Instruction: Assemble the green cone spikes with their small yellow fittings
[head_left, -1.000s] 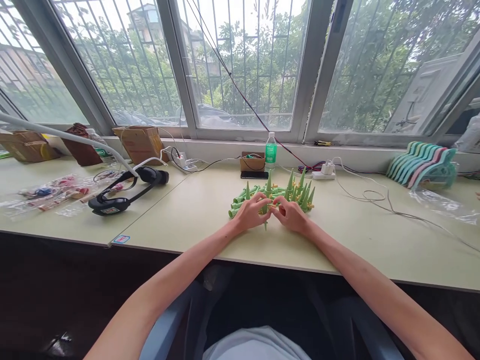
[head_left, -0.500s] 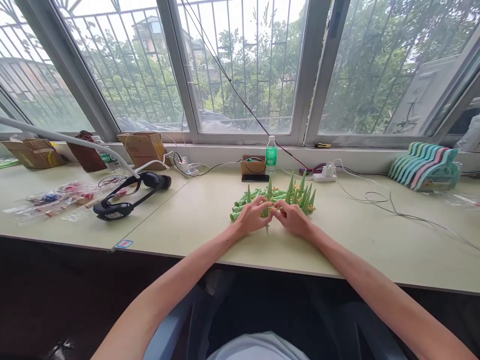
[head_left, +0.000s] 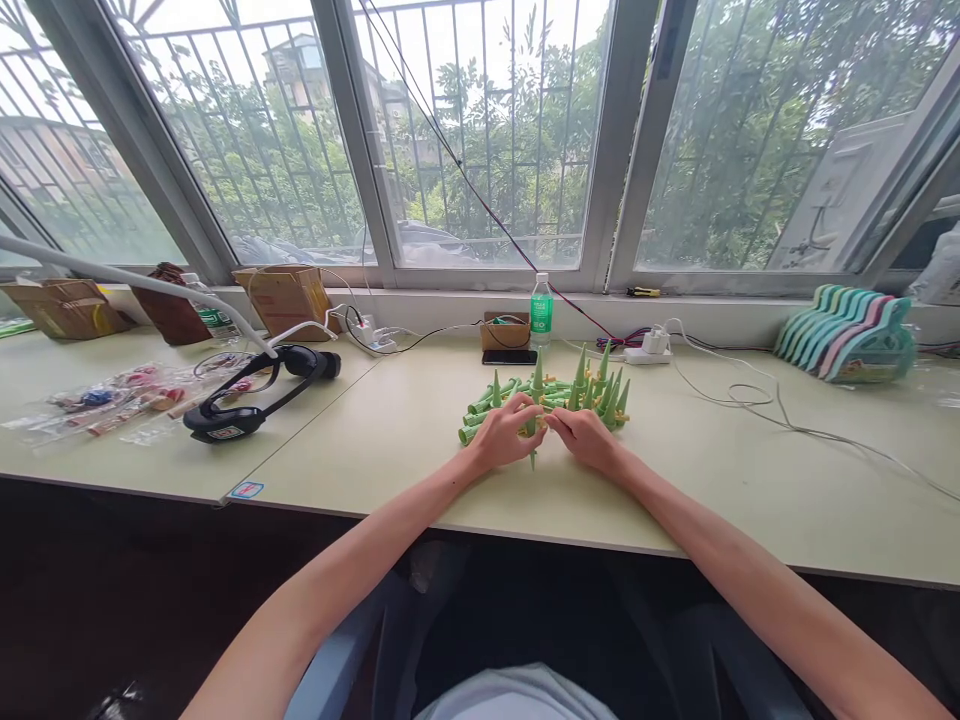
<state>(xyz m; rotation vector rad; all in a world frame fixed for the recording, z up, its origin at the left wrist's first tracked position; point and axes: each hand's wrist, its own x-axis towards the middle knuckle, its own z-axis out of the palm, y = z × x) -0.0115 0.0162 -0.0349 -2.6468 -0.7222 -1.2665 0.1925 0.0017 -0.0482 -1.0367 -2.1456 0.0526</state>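
My left hand (head_left: 501,438) is closed around a slim green pointed piece (head_left: 533,460), whose tip sticks out below the fingers. My right hand (head_left: 589,438) meets it fingertip to fingertip, thumb and index pinched together. Something small and pale yellowish shows where the fingertips come together, too small to name. Just behind the hands lie several green bamboo-like tubes (head_left: 469,436) in a pile. Green cones (head_left: 581,368) stand upright on the right of the pile, with small yellow bits (head_left: 621,420) by their bases. The hands hide part of the pile.
A phone (head_left: 510,357), a small brown box (head_left: 505,332) and a green-labelled bottle (head_left: 541,310) stand behind the pile. To the left are a black headset (head_left: 236,420) and plastic-wrapped items (head_left: 112,398). At the right are a white cable (head_left: 780,412) and turquoise hangers (head_left: 847,340).
My right fingers have shifted slightly and straightened at the fingertips. My left hand keeps the green pointed piece in nearly the same place. The whole view has moved very slightly.
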